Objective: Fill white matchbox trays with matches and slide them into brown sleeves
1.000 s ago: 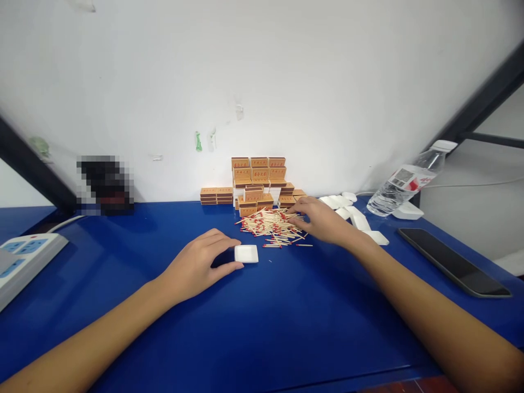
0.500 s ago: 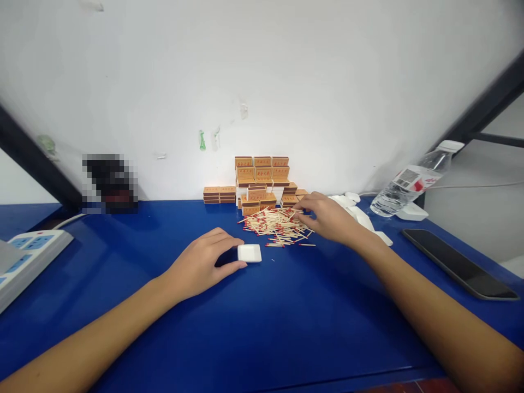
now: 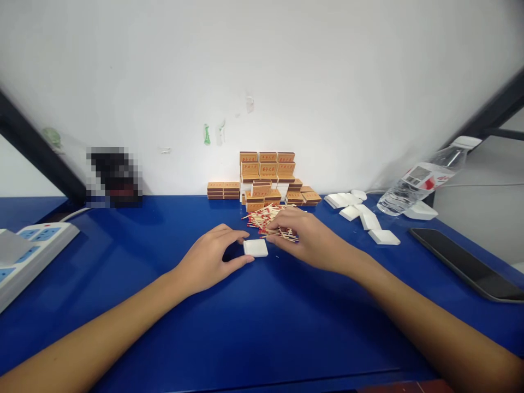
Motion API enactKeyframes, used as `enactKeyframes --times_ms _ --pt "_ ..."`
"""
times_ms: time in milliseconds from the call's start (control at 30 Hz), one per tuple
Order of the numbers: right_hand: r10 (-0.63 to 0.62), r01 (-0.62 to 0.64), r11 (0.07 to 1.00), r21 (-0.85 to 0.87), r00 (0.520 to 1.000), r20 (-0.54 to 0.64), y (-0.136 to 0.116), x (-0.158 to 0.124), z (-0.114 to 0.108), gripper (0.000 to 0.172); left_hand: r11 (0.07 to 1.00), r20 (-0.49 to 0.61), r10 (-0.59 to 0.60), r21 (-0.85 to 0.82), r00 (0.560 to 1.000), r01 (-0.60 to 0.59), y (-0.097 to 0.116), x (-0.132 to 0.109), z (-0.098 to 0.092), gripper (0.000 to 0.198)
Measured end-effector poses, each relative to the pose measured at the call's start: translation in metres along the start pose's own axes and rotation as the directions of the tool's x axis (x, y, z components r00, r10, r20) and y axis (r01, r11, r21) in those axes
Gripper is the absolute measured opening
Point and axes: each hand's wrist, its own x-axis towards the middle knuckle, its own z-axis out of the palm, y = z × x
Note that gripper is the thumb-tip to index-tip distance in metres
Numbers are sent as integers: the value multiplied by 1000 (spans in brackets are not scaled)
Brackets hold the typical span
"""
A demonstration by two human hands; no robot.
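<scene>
My left hand point(image 3: 213, 256) has its thumb and forefinger curved around the left end of a small white matchbox tray point(image 3: 256, 249), which lies on the blue table. My right hand point(image 3: 303, 234) is just behind and to the right of that tray, its thumb and fingers pinched together on matchsticks point(image 3: 267, 235); how many is unclear. Under and behind the right hand spreads a heap of loose red-tipped matches point(image 3: 260, 217), partly covered by the fingers.
Stacked matchboxes point(image 3: 268, 169) stand against the wall. More white trays point(image 3: 368, 220) lie at the right, beside a tilted water bottle point(image 3: 421, 177) and a phone point(image 3: 462, 262). A power strip point(image 3: 45, 251) sits at the left edge.
My right hand has come from the heap's far right side, left and toward me, with matches pinched in it. The left hand stays at the tray. The view has shifted slightly.
</scene>
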Motion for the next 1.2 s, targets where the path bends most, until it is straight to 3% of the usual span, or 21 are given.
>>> enactKeyframes --times_ms 100,233,400,567,867,1033,1133,1200 --pt "-5 3 1000 31 999 42 -13 1 12 11 1000 8 -16 -3 1000 16 0 0 0 42" --pt "-3 3 1000 10 996 90 -12 -1 22 13 1000 6 -14 -10 1000 14 0 0 1 41" --pt "13 -12 1000 -13 998 69 0 -6 13 12 1000 19 24 5 1000 -24 0 0 0 35" --pt "84 -86 996 8 984 159 -3 -10 2 11 999 26 36 -5 999 -36 0 0 -1 31" --pt "161 -148 987 -71 951 265 6 -19 8 11 998 2 56 -6 998 -56 3 1 -4 29" --pt "127 -119 991 -55 978 167 1 -15 5 10 998 -9 69 -3 998 -69 3 1 -3 27" --pt "76 -72 996 -47 995 70 -8 -10 12 9 995 -12 99 -4 995 -99 5 1 -2 27" --pt "31 -28 998 -55 997 65 -12 -9 18 9 992 -16 127 -6 992 -127 7 1 -2 26"
